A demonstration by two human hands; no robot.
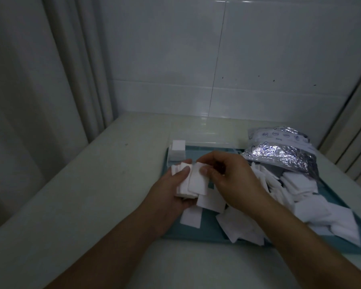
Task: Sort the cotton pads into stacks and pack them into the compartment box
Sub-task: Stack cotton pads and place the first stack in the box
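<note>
Head view: left hand [171, 190] grips a small stack of cotton pads [188, 184] over the teal tray's [196, 232] left side; right hand [231, 180] pinches the top pad [197, 180]. Loose pads [300, 197] spill from a foil bag [283, 157] at the tray's right; one finished stack [177, 152] stands at its far-left corner.

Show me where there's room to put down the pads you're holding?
Bare white countertop lies left of the teal tray, and more in front of it. The tray's right side is crowded with loose white cotton pads spilling from the silver foil bag.
</note>
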